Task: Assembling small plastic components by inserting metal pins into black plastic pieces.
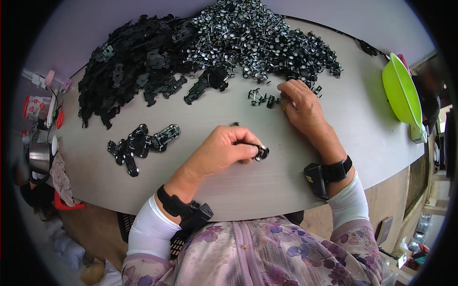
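Between the thumb and fingers of my left hand (222, 148) is a small black toy car chassis (261, 152), with wheels showing at its right end. My fingers cover most of it. My right hand (301, 102) rests farther off, its fingers bent down beside a few loose wheel axles (257, 97). The fingertips are partly hidden, and I cannot make out what lies in them. To the left of my left hand lies a small cluster of black chassis fitted with wheels (138, 142).
A large heap of black chassis (129, 62) fills the far left of the table (210, 183). Next to it rises a heap of silver and black wheel axles (253, 38). A lime green basin (401, 90) stands at the right edge, and a metal pot (40, 157) at the left.
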A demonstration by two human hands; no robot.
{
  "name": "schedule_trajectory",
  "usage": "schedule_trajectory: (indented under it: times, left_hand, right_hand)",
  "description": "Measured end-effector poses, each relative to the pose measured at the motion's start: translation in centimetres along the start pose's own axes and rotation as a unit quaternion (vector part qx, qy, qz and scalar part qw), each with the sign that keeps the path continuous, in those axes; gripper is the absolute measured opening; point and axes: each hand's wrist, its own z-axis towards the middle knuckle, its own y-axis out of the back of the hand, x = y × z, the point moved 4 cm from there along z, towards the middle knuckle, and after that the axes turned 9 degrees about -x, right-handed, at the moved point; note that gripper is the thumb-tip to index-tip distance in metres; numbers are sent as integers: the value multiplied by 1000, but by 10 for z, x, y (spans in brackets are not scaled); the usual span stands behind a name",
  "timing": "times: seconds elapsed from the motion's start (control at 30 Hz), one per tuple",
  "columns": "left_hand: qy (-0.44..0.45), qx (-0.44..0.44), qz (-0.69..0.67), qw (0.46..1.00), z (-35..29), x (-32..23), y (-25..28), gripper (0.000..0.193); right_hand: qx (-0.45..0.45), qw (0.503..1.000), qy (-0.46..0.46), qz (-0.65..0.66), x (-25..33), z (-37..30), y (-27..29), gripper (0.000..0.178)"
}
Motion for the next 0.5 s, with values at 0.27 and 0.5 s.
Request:
schedule_trajectory:
  times: [0.27,0.5]
  left_hand:
    - [-15,-138,-181,974,4,-1,20,18]
    - [57,-94,-208,972,0,4,11,29]
  right_hand:
    - [-7,993,-116,37,20,-4,0,23]
    - [6,996,-90,5,3,-11,5,17]
